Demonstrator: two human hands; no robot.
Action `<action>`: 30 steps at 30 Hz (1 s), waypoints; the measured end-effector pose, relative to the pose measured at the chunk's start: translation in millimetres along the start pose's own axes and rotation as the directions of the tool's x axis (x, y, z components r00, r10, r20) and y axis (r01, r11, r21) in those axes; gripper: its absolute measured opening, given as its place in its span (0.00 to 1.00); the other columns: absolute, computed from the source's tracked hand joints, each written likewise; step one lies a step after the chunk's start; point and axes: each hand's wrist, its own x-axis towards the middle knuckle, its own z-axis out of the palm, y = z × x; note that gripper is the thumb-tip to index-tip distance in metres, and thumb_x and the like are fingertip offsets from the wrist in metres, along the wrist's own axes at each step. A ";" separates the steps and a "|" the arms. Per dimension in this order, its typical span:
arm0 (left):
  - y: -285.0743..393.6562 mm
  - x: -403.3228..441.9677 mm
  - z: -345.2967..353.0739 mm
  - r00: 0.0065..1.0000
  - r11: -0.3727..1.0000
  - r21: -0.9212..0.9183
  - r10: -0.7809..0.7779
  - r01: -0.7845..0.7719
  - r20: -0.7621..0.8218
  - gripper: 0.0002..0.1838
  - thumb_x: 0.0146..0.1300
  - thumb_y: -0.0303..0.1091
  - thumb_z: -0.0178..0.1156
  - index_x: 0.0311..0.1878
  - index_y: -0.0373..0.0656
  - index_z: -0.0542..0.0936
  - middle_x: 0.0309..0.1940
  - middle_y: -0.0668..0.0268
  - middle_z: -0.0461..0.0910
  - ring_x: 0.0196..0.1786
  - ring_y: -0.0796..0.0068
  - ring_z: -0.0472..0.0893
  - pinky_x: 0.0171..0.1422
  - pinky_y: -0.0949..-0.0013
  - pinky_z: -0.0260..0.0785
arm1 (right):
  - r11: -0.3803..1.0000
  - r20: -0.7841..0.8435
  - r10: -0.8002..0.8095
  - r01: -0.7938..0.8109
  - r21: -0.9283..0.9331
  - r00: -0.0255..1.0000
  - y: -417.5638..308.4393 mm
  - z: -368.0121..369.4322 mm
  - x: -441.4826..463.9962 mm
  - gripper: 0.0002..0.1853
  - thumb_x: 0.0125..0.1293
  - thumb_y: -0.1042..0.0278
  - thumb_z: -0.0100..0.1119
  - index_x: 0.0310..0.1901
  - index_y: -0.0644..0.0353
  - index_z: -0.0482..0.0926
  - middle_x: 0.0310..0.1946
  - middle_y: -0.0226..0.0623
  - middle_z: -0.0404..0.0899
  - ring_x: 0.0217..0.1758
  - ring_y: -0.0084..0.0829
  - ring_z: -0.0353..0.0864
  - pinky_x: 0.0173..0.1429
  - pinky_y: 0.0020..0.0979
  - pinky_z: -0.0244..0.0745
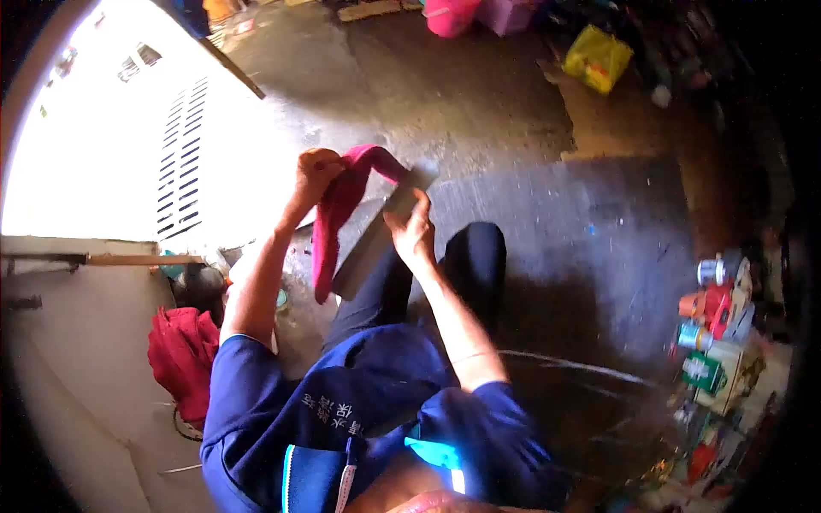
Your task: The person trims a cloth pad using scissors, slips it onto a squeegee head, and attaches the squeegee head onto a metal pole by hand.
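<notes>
In the head view my left hand, on the left side, is closed on a dark pink cloth. The cloth hangs in a long fold, one end down beside a flat grey board and the other reaching the board's upper part. Around the board's right edge are the fingers of my right hand, which grips it. The board is tilted above my legs, its top end up and to the right. What the board is made of cannot be made out.
A dark red cloth bundle lies at the left by a pale wall. Bright light falls beside a slotted grate. A yellow bag and a pink container stand at the top. Cans and boxes, with a green box, line the right.
</notes>
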 end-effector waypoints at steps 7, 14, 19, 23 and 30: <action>-33.2 25.3 -51.8 0.931 0.918 0.272 0.335 -0.288 -0.147 0.05 0.47 0.30 0.62 0.26 0.40 0.79 0.24 0.60 0.75 0.38 0.60 0.74 0.45 0.61 0.67 | 0.996 0.050 -0.078 0.080 -0.035 0.996 -19.9 16.7 -25.2 0.42 0.53 0.66 0.71 0.66 0.67 0.58 0.13 0.34 0.68 0.17 0.27 0.68 0.25 0.35 0.66; -80.3 37.8 -14.1 0.937 0.752 0.562 0.238 -0.345 0.256 0.07 0.50 0.37 0.62 0.27 0.44 0.79 0.29 0.57 0.76 0.34 0.56 0.77 0.38 0.58 0.70 | 0.994 0.273 -0.110 0.103 0.043 0.956 -52.3 37.1 -57.3 0.44 0.54 0.68 0.69 0.68 0.67 0.54 0.17 0.41 0.73 0.20 0.34 0.74 0.28 0.36 0.71; -36.2 18.9 1.4 0.909 0.765 0.531 0.166 -0.364 0.383 0.05 0.55 0.34 0.57 0.29 0.44 0.79 0.30 0.59 0.76 0.35 0.57 0.79 0.39 0.60 0.73 | 0.989 0.264 -0.146 0.132 0.071 0.953 -43.2 45.3 -60.3 0.44 0.55 0.69 0.66 0.69 0.66 0.50 0.27 0.55 0.79 0.32 0.50 0.82 0.37 0.42 0.75; -70.8 21.1 9.9 0.833 0.566 0.626 0.239 -0.537 0.498 0.05 0.56 0.34 0.56 0.33 0.45 0.79 0.33 0.59 0.76 0.38 0.58 0.78 0.41 0.60 0.72 | 0.996 0.304 -0.090 0.093 0.006 0.948 -49.3 38.5 -61.2 0.44 0.56 0.70 0.66 0.69 0.64 0.48 0.34 0.61 0.79 0.40 0.57 0.81 0.43 0.45 0.76; -67.6 12.7 17.0 0.640 0.464 0.445 0.617 -0.766 0.458 0.06 0.46 0.31 0.61 0.28 0.46 0.75 0.24 0.64 0.66 0.32 0.62 0.67 0.35 0.60 0.59 | 0.996 0.260 -0.020 -0.002 0.084 0.965 -38.9 46.2 -59.9 0.48 0.54 0.71 0.66 0.70 0.62 0.44 0.39 0.63 0.78 0.44 0.59 0.80 0.46 0.45 0.75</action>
